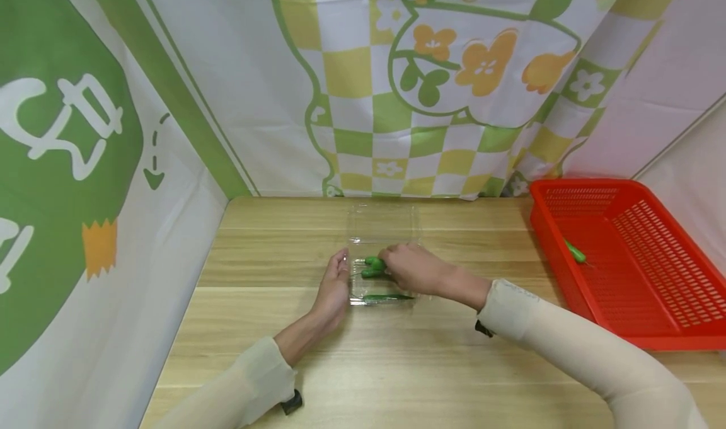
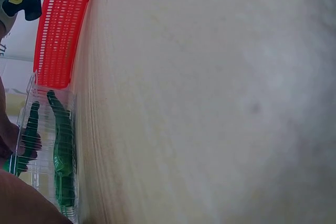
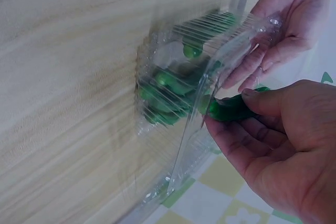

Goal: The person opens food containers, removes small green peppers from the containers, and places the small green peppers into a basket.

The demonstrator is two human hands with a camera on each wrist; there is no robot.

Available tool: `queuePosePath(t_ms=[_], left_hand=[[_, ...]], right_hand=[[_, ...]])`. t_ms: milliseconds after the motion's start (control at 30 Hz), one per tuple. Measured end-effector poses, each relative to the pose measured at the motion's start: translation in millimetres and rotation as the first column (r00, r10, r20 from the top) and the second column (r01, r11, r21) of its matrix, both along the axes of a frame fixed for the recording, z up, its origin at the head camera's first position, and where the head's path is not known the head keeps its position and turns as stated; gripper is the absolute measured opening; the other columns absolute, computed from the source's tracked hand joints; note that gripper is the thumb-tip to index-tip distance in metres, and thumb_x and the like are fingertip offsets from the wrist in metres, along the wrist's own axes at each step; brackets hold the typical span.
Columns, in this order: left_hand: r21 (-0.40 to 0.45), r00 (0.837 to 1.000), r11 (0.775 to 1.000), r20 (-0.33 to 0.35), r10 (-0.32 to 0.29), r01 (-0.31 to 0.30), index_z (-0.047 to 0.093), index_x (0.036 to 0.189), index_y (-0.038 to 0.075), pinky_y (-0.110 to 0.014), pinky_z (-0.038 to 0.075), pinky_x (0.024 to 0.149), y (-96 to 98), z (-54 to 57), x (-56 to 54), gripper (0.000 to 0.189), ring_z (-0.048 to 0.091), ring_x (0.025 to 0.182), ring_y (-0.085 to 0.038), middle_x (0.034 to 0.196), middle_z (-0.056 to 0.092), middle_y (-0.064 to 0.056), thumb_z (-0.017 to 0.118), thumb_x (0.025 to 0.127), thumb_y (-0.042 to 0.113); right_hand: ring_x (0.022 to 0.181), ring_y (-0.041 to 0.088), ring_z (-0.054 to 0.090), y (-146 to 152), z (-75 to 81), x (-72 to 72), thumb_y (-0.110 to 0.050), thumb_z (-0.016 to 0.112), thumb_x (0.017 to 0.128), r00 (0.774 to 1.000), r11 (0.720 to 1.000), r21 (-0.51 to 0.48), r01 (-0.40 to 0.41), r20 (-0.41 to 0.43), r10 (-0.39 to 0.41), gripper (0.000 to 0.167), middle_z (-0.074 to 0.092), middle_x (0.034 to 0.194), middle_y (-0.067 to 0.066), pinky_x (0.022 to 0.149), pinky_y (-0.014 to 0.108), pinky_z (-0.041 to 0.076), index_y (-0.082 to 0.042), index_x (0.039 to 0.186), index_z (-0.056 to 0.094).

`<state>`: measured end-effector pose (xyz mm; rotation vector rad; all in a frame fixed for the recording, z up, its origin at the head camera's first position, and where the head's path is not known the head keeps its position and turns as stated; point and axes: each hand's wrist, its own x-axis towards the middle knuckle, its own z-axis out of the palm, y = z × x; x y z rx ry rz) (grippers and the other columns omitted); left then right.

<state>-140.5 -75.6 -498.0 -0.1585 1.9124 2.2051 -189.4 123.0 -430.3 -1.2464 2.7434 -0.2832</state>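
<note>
A clear plastic clamshell box (image 1: 356, 293) sits on the table with its lid (image 1: 382, 220) folded back. Several green peppers lie in it, one long pepper (image 1: 388, 298) along its near side. Between thumb and fingers, my right hand (image 1: 418, 268) pinches a green pepper (image 3: 233, 108) right at the box's rim, seen closely in the right wrist view. My left hand (image 1: 333, 290) rests against the box's left side, fingers fairly straight along the wall. In the left wrist view, peppers (image 2: 63, 150) show through the clear wall.
A red plastic basket (image 1: 584, 297) stands at the table's right side, with a green pepper (image 1: 575, 251) inside near its left wall. Behind the wooden table (image 1: 386, 366) hangs a patterned curtain (image 1: 391, 101).
</note>
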Motion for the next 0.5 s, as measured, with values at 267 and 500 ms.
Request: queuePosePath(t_ms=[267, 500], left_hand=[[-0.005, 1.0, 1.0, -0.007, -0.007, 0.007, 0.015, 0.167, 0.003, -0.053, 0.003, 0.134, -0.3, 0.5, 0.6, 0.053, 0.003, 0.164, -0.038, 0.177, 0.007, -0.017, 0.025, 0.116, 0.013], [-0.001, 1.0, 1.0, -0.013, -0.003, 0.003, 0.016, 0.167, 0.002, -0.053, 0.003, 0.134, -0.4, -0.2, 1.0, 0.053, 0.003, 0.163, -0.038, 0.177, 0.007, -0.018, 0.025, 0.116, 0.012]], right_hand=[[0.09, 0.03, 0.076, 5.3, 9.3, -1.5, -0.001, 0.072, 0.098, 1.0, 1.0, -0.01, 0.007, -0.028, -0.008, 0.011, 0.075, 0.1, 0.016, 0.074, 0.039, 0.066, 0.004, 0.108, 0.071], [0.093, 0.029, 0.075, 12.7, 11.9, -2.8, -0.002, 0.069, 0.1, 0.999, 0.999, 0.0, 0.035, -0.034, -0.035, 0.01, 0.075, 0.103, 0.016, 0.074, 0.039, 0.066, 0.002, 0.109, 0.07]])
